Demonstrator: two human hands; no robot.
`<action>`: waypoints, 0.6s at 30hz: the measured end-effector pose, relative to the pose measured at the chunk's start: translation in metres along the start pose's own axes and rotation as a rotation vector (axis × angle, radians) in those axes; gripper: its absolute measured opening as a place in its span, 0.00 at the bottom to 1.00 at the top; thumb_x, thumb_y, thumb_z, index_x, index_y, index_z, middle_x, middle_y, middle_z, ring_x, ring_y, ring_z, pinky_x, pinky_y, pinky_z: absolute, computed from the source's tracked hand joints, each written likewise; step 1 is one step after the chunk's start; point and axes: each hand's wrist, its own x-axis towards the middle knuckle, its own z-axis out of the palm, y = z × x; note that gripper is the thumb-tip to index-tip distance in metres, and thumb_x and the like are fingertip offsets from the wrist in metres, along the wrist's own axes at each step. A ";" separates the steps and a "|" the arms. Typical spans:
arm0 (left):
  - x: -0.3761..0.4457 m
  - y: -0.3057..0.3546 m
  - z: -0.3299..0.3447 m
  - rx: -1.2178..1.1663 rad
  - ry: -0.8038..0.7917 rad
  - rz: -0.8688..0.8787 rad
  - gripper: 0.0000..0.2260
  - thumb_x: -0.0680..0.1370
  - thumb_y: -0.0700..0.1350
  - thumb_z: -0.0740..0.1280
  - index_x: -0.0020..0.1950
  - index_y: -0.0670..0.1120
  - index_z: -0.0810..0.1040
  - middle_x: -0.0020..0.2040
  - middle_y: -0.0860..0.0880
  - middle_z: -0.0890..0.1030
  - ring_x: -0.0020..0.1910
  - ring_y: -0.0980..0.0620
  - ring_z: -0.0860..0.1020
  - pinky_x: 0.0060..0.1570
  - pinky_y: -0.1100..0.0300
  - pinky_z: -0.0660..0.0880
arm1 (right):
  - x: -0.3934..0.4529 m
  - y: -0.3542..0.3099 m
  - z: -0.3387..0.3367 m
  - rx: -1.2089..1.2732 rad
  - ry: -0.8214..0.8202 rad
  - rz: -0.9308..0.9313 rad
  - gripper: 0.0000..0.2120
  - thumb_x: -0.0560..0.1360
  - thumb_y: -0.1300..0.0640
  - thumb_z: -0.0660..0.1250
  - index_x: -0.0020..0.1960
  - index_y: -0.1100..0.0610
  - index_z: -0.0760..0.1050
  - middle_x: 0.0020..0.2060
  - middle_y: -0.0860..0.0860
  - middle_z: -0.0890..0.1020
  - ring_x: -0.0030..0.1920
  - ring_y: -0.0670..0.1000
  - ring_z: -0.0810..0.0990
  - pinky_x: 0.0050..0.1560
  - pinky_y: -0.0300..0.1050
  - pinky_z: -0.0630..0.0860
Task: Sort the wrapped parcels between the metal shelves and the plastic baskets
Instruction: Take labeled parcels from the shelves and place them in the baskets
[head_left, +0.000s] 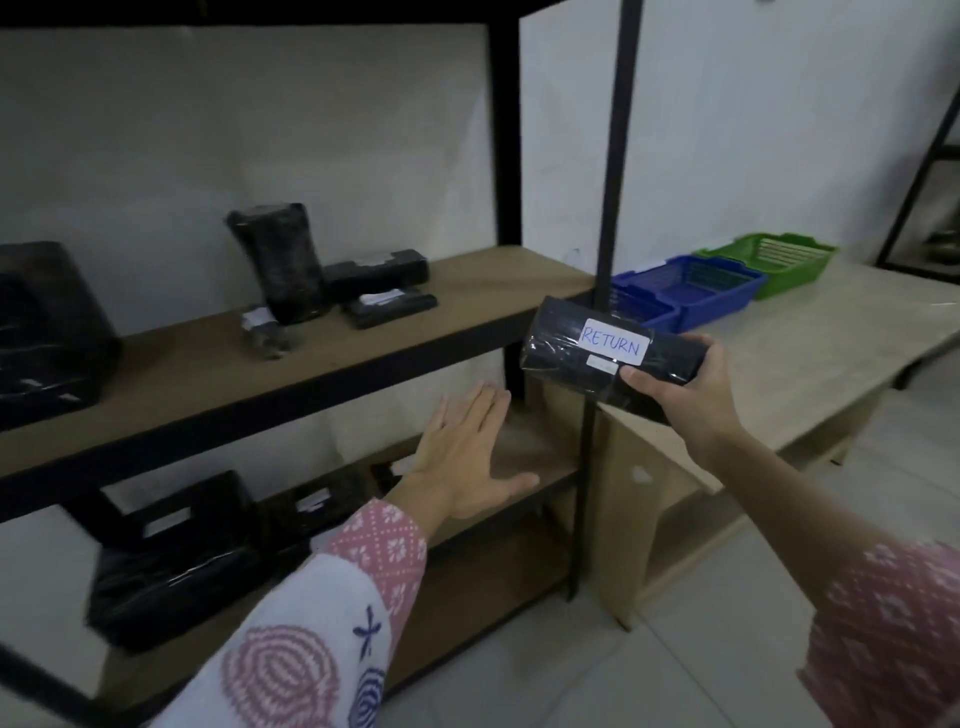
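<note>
My right hand (685, 395) grips a black wrapped parcel (566, 353) with a white label reading "RETURN", held in the air in front of the shelf's right post. My left hand (462, 457) is flat with spread fingers and holds nothing, hovering in front of the lower shelf. On the middle shelf board (467, 291) stand a tall black parcel (280, 260), two flat black parcels (379, 273) stacked beside it and a small parcel (265, 332). Larger black parcels (171, 556) lie on the lower shelf. Blue baskets (691, 291) and a green basket (769, 262) sit on the table.
A light wooden table (810, 358) stands right of the black metal shelf post (608, 208). A big black parcel (47, 327) sits at the far left of the middle shelf. Another dark rack (919, 187) is at the far right. Tiled floor lies below.
</note>
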 end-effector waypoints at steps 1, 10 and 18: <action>0.021 0.018 0.004 -0.016 -0.009 -0.002 0.44 0.73 0.70 0.55 0.76 0.46 0.39 0.77 0.48 0.38 0.75 0.52 0.37 0.73 0.49 0.36 | 0.014 0.001 -0.020 0.004 0.017 0.003 0.30 0.66 0.65 0.76 0.61 0.56 0.63 0.51 0.49 0.75 0.47 0.43 0.77 0.44 0.38 0.76; 0.191 0.152 0.034 -0.206 -0.080 -0.080 0.51 0.67 0.75 0.57 0.76 0.45 0.38 0.77 0.50 0.37 0.74 0.54 0.35 0.73 0.49 0.38 | 0.150 0.033 -0.155 -0.085 0.119 0.018 0.27 0.67 0.63 0.76 0.55 0.53 0.61 0.44 0.43 0.72 0.43 0.40 0.74 0.38 0.33 0.72; 0.322 0.201 0.086 -0.226 -0.141 -0.123 0.47 0.70 0.73 0.55 0.76 0.47 0.39 0.77 0.50 0.38 0.74 0.54 0.35 0.73 0.48 0.37 | 0.279 0.085 -0.205 -0.098 0.179 0.063 0.28 0.66 0.62 0.76 0.56 0.53 0.61 0.52 0.52 0.74 0.45 0.45 0.77 0.42 0.38 0.74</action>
